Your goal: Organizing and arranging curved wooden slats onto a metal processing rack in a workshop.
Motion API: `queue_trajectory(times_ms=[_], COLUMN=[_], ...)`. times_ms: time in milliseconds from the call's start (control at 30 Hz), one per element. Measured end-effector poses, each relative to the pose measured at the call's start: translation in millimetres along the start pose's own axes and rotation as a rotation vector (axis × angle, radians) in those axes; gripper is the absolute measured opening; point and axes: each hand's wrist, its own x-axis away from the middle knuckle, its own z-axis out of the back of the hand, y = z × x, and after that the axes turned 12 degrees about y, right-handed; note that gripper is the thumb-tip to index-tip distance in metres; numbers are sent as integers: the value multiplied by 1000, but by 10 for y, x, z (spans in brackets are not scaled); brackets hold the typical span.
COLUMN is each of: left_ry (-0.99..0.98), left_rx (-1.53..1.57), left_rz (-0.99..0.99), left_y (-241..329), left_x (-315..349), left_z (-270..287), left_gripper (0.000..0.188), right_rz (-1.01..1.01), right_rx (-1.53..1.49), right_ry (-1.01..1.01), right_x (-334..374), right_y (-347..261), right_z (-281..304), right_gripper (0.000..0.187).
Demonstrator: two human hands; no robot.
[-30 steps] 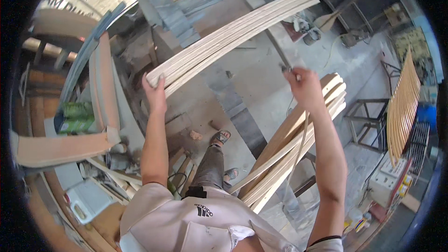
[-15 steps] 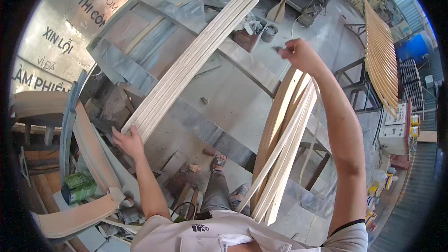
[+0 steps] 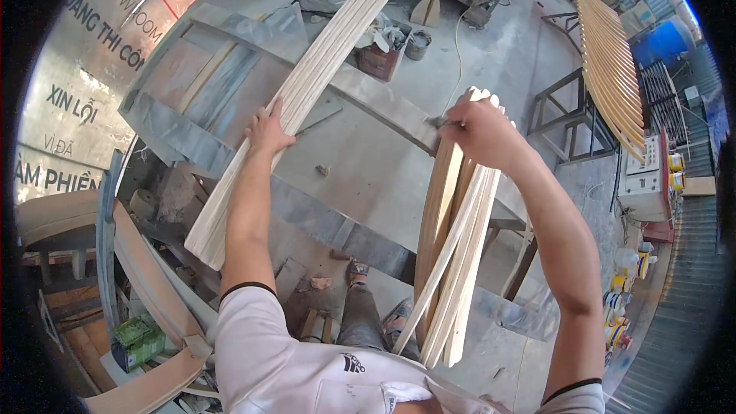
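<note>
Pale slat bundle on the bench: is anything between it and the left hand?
No. The left hand already rests flat on the pale slat bundle, with nothing between them. The right hand is apart, at the top of the upright slats.

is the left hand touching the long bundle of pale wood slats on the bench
Touching. The head view shows the left hand lying flat on the pale slat bundle, fingers spread over its edge, with no gap visible between them.
</note>
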Motion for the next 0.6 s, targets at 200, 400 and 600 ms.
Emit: queue_trajectory(times_ms=[200, 400, 600], left_ry=[29, 58, 511], left_rx=[-44, -1, -216], left_rz=[-10, -71, -292], left_y=[-131, -247, 57], left_x=[39, -25, 303], left_z=[-10, -217, -338], left_gripper=[124, 116, 87], right_rz=[-102, -158, -161], right_rx=[-53, -60, 101], right_ry=[5, 105, -178], right_x=[256, 682, 1557], right_y=[167, 162, 338], right_z=[198, 120, 368], right_gripper=[16, 15, 12])
